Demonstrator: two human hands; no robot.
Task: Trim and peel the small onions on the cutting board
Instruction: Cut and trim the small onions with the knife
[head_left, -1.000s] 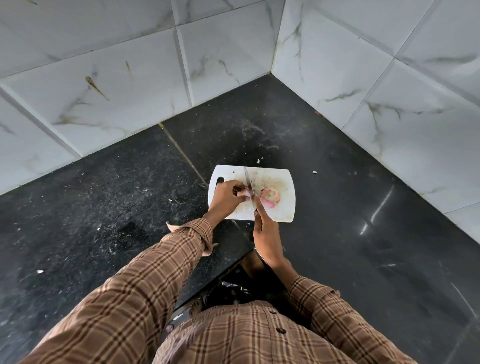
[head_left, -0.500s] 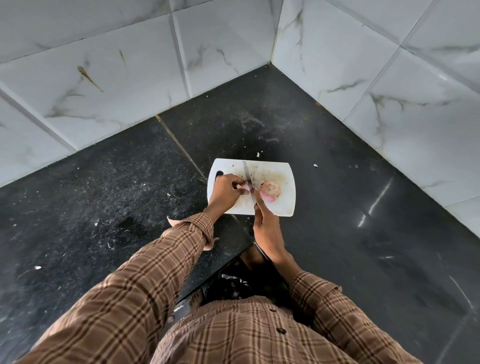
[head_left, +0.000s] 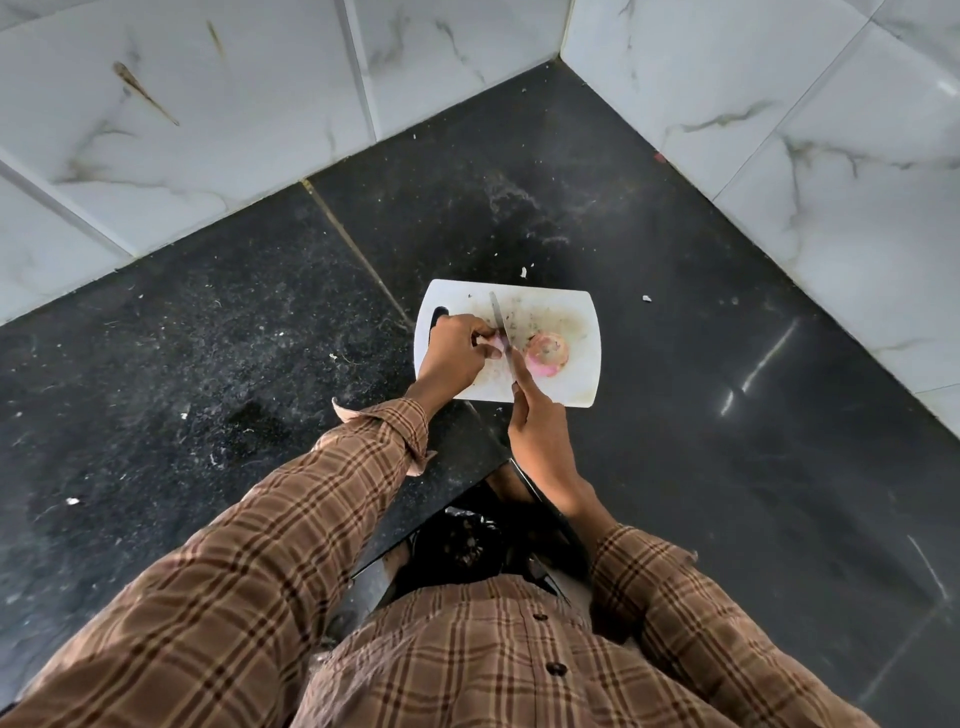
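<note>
On the white cutting board (head_left: 566, 387), which sits on a black stone counter (head_left: 701, 322) in a tiled corner: L hand (head_left: 453, 358) has fingers curled tight around a small onion (head_left: 496, 340), pinning it to the board's left-centre. Only a pale pink sliver shows past the fingertips. R hand (head_left: 537, 434) is wrapped closed on the knife handle w/ index finger laid along the spine. Knife blade (head_left: 500, 325) runs away from the person, edge down right at the exposed end of the held onion, so I'd read this as the end-trim cut.

Second onion (head_left: 546, 354) lies loose just right of the blade, pink, looks mostly peeled, not touching either hand. Scraps and stains on the board's far half, plus a few bits on the counter beyond it.

Risks, my read:
- L fingertips sit just beside the blade w/ very little onion exposed. A slip or roll puts the edge into a finger.
- Small round onion can squirt out if downward pressure is off-centre.
- Loose onion is near the blade, could get nudged twd the board's right edge.
- Can't tell if the board is anchored. Polished stone means it may skate under a hard push.
</note>
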